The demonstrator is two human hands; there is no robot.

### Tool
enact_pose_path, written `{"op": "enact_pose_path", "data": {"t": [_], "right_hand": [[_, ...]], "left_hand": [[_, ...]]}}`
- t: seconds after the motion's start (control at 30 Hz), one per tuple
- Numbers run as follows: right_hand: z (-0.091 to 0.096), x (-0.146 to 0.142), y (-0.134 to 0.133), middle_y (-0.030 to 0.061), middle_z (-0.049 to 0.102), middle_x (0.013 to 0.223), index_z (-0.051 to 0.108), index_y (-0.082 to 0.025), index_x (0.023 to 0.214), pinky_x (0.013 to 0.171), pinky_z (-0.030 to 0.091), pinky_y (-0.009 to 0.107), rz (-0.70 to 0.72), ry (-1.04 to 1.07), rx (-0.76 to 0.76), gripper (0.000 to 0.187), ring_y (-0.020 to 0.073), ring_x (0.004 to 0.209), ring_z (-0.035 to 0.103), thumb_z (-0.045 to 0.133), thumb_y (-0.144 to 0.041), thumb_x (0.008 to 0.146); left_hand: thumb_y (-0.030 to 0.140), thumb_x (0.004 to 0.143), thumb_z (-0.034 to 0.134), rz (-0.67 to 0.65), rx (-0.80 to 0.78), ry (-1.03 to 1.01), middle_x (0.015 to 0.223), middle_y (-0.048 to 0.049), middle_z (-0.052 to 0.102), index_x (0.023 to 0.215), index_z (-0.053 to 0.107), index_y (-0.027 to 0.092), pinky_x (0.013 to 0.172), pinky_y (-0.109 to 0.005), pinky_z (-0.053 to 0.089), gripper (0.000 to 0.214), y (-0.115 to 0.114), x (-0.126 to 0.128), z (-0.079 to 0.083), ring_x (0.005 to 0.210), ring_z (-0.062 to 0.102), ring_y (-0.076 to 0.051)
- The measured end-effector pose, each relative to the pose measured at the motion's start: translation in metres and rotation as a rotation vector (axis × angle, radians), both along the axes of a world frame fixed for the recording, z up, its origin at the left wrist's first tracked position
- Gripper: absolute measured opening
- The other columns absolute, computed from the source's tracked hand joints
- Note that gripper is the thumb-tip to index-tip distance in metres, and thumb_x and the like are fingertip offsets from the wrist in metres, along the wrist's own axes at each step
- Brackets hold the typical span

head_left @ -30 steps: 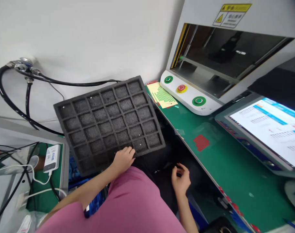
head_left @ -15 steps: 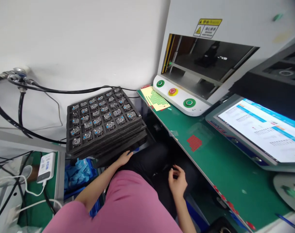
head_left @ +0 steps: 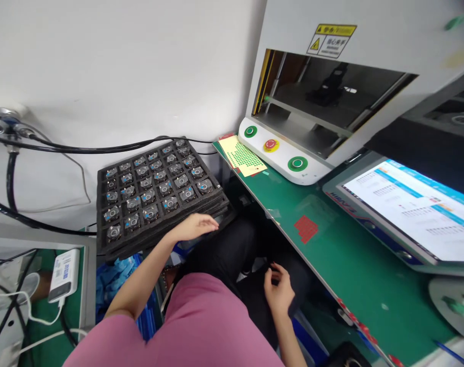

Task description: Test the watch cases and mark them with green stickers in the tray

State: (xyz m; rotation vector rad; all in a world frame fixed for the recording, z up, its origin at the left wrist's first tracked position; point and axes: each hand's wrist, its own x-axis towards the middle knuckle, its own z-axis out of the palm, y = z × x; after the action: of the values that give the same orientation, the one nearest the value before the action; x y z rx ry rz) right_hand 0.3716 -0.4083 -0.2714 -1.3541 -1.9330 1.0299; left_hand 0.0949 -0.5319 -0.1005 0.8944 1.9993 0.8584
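A stack of black foam trays (head_left: 113, 243) sits to my left below the wall. Its top tray holds a small round metal part with blue marks (head_left: 166, 188) in every cell. My left hand (head_left: 195, 226) reaches out palm down, fingers stretched, over the stack's near right corner, and holds nothing. My right hand (head_left: 279, 288) hangs low over my lap beside the green bench (head_left: 338, 265), fingers loosely curled and apart, with nothing in it.
A grey machine (head_left: 293, 30) with an open bay stands on the bench, with two green buttons (head_left: 297, 163) and a red one (head_left: 270, 145). A lit monitor (head_left: 415, 204) lies at right. A yellow sheet (head_left: 241, 155), black cables (head_left: 63, 149) and a white power bank (head_left: 63, 267) are nearby.
One second ago my left hand held an empty foam tray tilted up over the stack. That tray is now out of sight, the filled top tray shows, and the hand sits at the stack's near corner.
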Motion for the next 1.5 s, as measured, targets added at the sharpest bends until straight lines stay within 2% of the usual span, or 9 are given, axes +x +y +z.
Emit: {"op": "enact_pose_path", "data": {"t": [0.13, 0.3, 0.37, 0.53, 0.77, 0.97, 1.13, 1.3, 1.5], "right_hand": [[0.01, -0.007, 0.0, 0.0061, 0.065, 0.064, 0.061, -0.016, 0.094, 0.053, 0.044, 0.029, -0.05, 0.093, -0.098, 0.054, 0.0201, 0.057, 0.063, 0.057, -0.066, 0.073], [0.038, -0.022, 0.005, 0.0049, 0.068, 0.078, 0.057, -0.02, 0.093, 0.059, 0.05, 0.032, -0.168, 0.339, -0.255, 0.051, 0.0146, 0.056, 0.06, 0.068, -0.061, 0.065], [0.051, -0.028, 0.012, 0.0035, 0.067, 0.084, 0.054, -0.02, 0.095, 0.059, 0.051, 0.031, -0.246, 0.462, -0.308, 0.051, 0.012, 0.055, 0.058, 0.07, -0.057, 0.064], [0.079, -0.032, 0.04, -0.0045, 0.061, 0.071, 0.052, -0.022, 0.09, 0.048, 0.043, 0.023, -0.476, 0.743, -0.407, 0.045, 0.0071, 0.048, 0.05, 0.077, -0.045, 0.061], [0.099, -0.021, 0.05, -0.0034, 0.066, 0.07, 0.06, -0.02, 0.088, 0.045, 0.041, 0.02, -0.693, 1.022, -0.528, 0.045, 0.0052, 0.046, 0.048, 0.085, -0.032, 0.053], [0.093, -0.024, 0.048, -0.0042, 0.068, 0.068, 0.063, -0.021, 0.087, 0.045, 0.043, 0.017, -0.744, 1.209, -0.646, 0.031, 0.0061, 0.047, 0.052, 0.079, -0.023, 0.06], [0.084, -0.026, 0.049, 0.0023, 0.073, 0.106, 0.053, -0.021, 0.064, 0.055, 0.051, 0.02, -0.701, 1.382, -0.714, 0.016, 0.0085, 0.06, 0.062, 0.068, -0.023, 0.066], [0.079, -0.021, 0.05, 0.0025, 0.069, 0.119, 0.058, -0.02, 0.063, 0.062, 0.054, 0.024, -0.695, 1.472, -0.733, 0.008, 0.0109, 0.066, 0.065, 0.057, -0.024, 0.069], [0.071, -0.017, 0.052, 0.0026, 0.07, 0.116, 0.061, -0.021, 0.064, 0.064, 0.055, 0.027, -0.722, 1.487, -0.743, 0.004, 0.0135, 0.069, 0.067, 0.058, -0.023, 0.066]], "left_hand": [[0.032, 0.083, 0.06, 0.209, 0.197, 0.26, 0.087, -0.0047, 0.074, 0.09, 0.069, 0.016, 0.078, -0.028, 0.054, 0.02, 0.015, -0.03, 0.033, 0.081, 0.068, -0.017], [0.032, 0.085, 0.053, 0.311, 0.322, 0.451, 0.074, -0.0049, 0.072, 0.086, 0.066, 0.015, 0.061, -0.025, 0.051, 0.022, 0.032, -0.04, 0.037, 0.064, 0.065, -0.015], [0.031, 0.084, 0.054, 0.238, 0.361, 0.462, 0.071, -0.0034, 0.072, 0.085, 0.067, 0.016, 0.06, -0.024, 0.051, 0.02, 0.044, -0.033, 0.034, 0.062, 0.065, -0.014], [0.026, 0.083, 0.056, -0.055, 0.435, 0.426, 0.071, -0.0011, 0.072, 0.083, 0.067, 0.017, 0.061, -0.023, 0.052, 0.014, 0.084, -0.004, 0.018, 0.062, 0.066, -0.014], [0.021, 0.086, 0.053, -0.422, 0.516, 0.351, 0.078, -0.0023, 0.074, 0.086, 0.068, 0.018, 0.065, -0.023, 0.054, 0.015, 0.137, 0.05, -0.005, 0.066, 0.067, -0.013], [0.013, 0.087, 0.049, -0.616, 0.529, 0.311, 0.071, 0.0, 0.072, 0.084, 0.066, 0.018, 0.052, -0.018, 0.052, 0.018, 0.17, 0.092, -0.047, 0.056, 0.066, -0.011], [0.012, 0.088, 0.047, -0.651, 0.582, 0.447, 0.097, -0.0101, 0.072, 0.099, 0.065, 0.015, 0.082, -0.035, 0.058, 0.021, 0.184, 0.112, -0.078, 0.092, 0.069, -0.021], [0.01, 0.086, 0.05, -0.803, 0.612, 0.563, 0.124, -0.013, 0.065, 0.123, 0.059, 0.015, 0.103, -0.044, 0.047, 0.038, 0.188, 0.124, -0.09, 0.119, 0.058, -0.026], [0.007, 0.085, 0.049, -0.878, 0.573, 0.697, 0.128, -0.0139, 0.062, 0.125, 0.06, 0.017, 0.1, -0.047, 0.047, 0.043, 0.197, 0.132, -0.094, 0.12, 0.055, -0.028]]}}
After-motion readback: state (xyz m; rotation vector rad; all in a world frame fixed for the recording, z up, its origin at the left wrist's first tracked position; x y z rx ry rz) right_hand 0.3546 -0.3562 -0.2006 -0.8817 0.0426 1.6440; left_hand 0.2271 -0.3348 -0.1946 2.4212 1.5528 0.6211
